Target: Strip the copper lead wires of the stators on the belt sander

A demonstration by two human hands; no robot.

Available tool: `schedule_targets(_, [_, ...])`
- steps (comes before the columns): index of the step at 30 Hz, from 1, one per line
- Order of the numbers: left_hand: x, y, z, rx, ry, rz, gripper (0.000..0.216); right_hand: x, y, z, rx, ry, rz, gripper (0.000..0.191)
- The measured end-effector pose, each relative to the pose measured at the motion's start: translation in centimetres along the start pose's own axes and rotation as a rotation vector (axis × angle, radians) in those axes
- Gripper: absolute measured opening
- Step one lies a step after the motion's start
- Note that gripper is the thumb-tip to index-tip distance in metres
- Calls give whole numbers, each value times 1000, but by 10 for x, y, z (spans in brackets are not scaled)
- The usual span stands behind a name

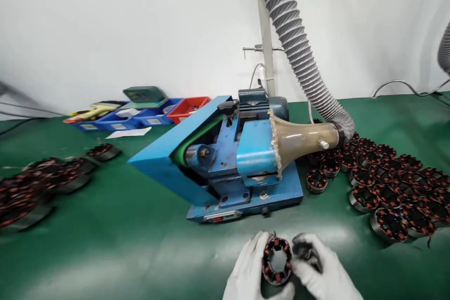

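My left hand [248, 267], in a white glove, grips a motor stator [268, 269], a ring with copper windings and black insulation inside. Its round opening faces me, and the thumb curls under the lower edge. Close by on the right, my right hand [325, 269], also white-gloved, has its fingers bent around a dark object [309, 254] that is too blurred to name. Whether that object joins the stator I cannot tell. Both hands are at the front of the green bench, below a blue belt grinding machine [225, 159].
Many stators [390, 222] stand packed at the right, and another group [52, 178] lies at the left. A ribbed grey hose [298, 47] runs up from the machine's funnel [302, 138]. Blue bins [123, 123] and a red bin [188, 107] sit by the wall.
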State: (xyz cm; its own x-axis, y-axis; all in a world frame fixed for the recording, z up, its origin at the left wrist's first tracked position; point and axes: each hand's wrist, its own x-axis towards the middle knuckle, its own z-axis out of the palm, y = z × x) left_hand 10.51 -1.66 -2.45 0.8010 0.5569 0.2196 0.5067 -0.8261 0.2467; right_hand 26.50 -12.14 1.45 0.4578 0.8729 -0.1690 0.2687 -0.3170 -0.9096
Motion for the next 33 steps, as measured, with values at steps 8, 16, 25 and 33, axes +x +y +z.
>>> schedule_targets(8, [6, 3, -16, -218, 86, -50, 66, 33, -29, -20, -170, -404, -163, 42])
schedule_targets(16, [18, -3, -53, -383, -405, -160, 76, 55, -49, -31, -350, -548, -238, 31])
schedule_targets(25, [15, -1, -48, -312, -179, 12, 75, 54, -43, -15, -87, -522, -46, 26])
schedule_targets(33, [4, -4, -33, -422, -119, -115, 80, 35, -28, -44, 308, -5, 70, 40])
